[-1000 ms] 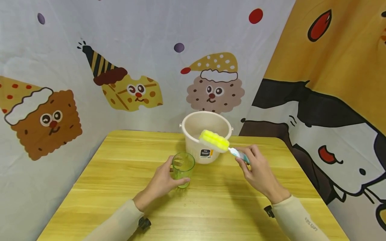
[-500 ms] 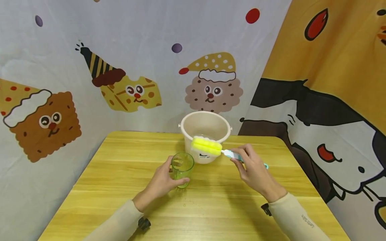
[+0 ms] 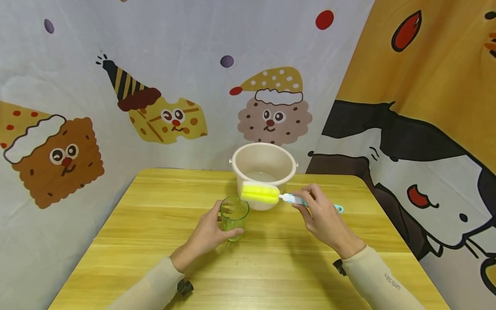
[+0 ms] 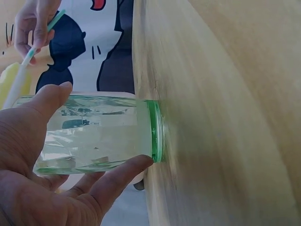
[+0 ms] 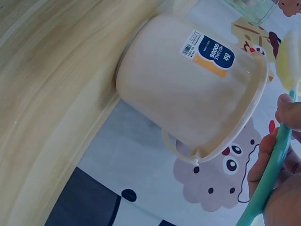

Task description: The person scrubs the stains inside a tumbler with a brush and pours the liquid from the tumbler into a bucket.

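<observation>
A clear green glass (image 3: 234, 217) stands upright on the wooden table, and my left hand (image 3: 205, 234) holds it with thumb and fingers around its side. In the left wrist view the glass (image 4: 99, 134) looks see-through, its base on the tabletop. My right hand (image 3: 329, 221) grips the white and teal handle of a sponge bottle brush (image 3: 260, 192). The brush's yellow and white head hangs level in the air, above and right of the glass rim, in front of the bucket. In the right wrist view, the teal handle (image 5: 272, 176) runs through the curled fingers.
A cream bucket (image 3: 257, 156) with a label stands at the table's back edge, its handle lowered; something pale, perhaps water, shows at its bottom. Small droplets lie on the table (image 3: 248, 275) near the glass. A cartoon-printed cloth (image 3: 174, 51) hangs behind.
My right hand has moved the brush left and slightly down, from over the bucket's front rim toward the glass. The brush head has turned level. My left hand and the glass stay put.
</observation>
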{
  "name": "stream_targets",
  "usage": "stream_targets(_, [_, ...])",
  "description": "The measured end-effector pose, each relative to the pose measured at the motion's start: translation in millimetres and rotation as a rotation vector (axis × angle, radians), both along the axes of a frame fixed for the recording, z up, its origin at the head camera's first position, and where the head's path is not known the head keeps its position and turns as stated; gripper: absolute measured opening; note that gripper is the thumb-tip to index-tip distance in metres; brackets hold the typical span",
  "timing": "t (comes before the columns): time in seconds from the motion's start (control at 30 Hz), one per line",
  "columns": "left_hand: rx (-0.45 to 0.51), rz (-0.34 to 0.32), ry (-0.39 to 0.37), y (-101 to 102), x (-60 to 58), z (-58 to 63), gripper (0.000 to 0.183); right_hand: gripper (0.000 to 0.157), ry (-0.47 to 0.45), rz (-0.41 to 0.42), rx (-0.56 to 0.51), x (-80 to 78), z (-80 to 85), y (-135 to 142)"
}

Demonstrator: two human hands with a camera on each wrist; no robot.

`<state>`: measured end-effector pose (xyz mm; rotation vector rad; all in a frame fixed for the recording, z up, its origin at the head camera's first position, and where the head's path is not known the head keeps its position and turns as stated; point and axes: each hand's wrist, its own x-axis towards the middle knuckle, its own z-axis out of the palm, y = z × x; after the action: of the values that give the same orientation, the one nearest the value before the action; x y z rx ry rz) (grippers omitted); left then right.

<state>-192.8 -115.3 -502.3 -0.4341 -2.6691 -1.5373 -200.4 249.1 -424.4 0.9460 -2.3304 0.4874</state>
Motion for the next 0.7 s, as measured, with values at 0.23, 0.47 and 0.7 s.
stream_targets(0.23, [-0.013,-0.003,-0.008,0.0,0.1,1.1,0.097,0.042,0.095,-0.018,0.036,-3.0,0.8,-3.4])
stream_targets(0.47, [-0.025,-0.021,-0.021,1.0,-0.3,4.6,0.101,0.039,0.127,-0.041,0.064,-2.6,3.7,-5.3])
stream_targets(0.7, [-0.020,-0.021,-0.029,2.8,0.7,8.1,0.099,0.038,0.152,-0.032,0.066,-3.4,5.2,-6.4])
